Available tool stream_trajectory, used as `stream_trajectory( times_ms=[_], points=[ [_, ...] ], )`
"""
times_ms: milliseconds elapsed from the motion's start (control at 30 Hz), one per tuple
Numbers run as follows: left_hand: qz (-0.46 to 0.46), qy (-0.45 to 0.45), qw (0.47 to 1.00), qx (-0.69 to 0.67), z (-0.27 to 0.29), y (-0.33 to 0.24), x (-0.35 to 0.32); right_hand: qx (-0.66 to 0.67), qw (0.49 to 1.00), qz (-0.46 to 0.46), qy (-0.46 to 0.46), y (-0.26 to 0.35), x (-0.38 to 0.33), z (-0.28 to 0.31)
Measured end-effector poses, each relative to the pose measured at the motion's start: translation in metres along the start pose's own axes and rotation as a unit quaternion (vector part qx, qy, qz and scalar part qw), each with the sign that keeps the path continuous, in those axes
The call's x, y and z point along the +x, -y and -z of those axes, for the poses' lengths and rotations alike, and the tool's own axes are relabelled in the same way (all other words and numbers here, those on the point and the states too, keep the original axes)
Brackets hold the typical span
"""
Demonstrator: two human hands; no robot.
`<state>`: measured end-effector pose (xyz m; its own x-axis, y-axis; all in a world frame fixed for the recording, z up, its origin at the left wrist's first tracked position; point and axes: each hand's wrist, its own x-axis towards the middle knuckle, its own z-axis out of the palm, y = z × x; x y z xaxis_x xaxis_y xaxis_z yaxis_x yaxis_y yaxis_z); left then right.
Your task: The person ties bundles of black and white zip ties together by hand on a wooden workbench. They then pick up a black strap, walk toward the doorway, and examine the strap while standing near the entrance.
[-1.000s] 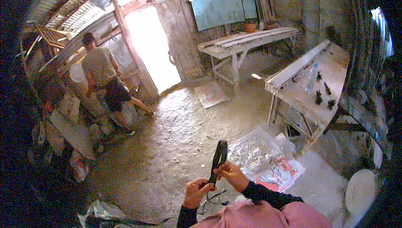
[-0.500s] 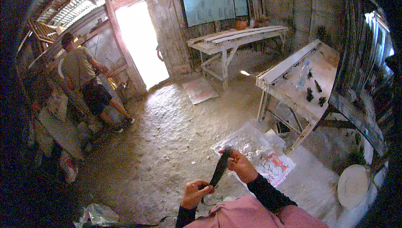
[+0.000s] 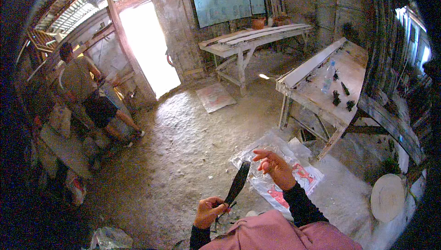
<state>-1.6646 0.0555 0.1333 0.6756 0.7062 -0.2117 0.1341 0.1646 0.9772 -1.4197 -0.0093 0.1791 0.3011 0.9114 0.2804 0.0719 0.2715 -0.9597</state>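
Observation:
A flat dark strip (image 3: 238, 182) tilts up and to the right in front of me. Its lower end is pinched between the thumb and fingers of my left hand (image 3: 209, 213), where a few thin dark strands hang out. My right hand (image 3: 275, 166) is raised just right of the strip's upper tip, apart from it, with fingers spread and nothing in them. Beyond that hand, a whitish plastic sack (image 3: 308, 175) with red print lies on the floor.
To the right stands a worn table (image 3: 310, 87) holding a clear bottle (image 3: 328, 78) and small dark clumps (image 3: 336, 98). A long bench (image 3: 241, 43) is at the back. At the left, another person (image 3: 85, 82) bends forward. A pale round disc (image 3: 388, 197) leans at the lower right.
My right hand has let go of the strip's upper end and moved up and right, its fingers opening. My left hand keeps its hold at the lower end.

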Motion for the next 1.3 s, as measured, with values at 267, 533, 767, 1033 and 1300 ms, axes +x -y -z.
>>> stream_trajectory(
  times_ms=[267, 533, 767, 1033, 1300],
  points=[
    [0.029, -0.002, 0.994, 0.102, -0.008, 0.004, -0.001, 0.061, 0.996, -0.059, 0.009, -0.007, -0.005, -0.028],
    [0.003, 0.008, 0.993, 0.119, -0.013, 0.006, -0.005, 0.023, 0.994, -0.091, -0.063, -0.001, -0.011, -0.011],
    [0.003, 0.085, 0.992, 0.088, -0.021, -0.004, -0.008, 0.102, 0.984, -0.107, -0.104, -0.008, -0.016, -0.002],
    [0.016, 0.097, 0.995, 0.011, -0.028, -0.003, -0.008, 0.078, 0.985, -0.102, -0.117, -0.001, -0.023, 0.003],
    [-0.069, 0.025, 0.994, 0.081, -0.021, 0.010, -0.005, 0.092, 0.986, -0.090, -0.109, 0.009, -0.028, 0.007]
  ],
)
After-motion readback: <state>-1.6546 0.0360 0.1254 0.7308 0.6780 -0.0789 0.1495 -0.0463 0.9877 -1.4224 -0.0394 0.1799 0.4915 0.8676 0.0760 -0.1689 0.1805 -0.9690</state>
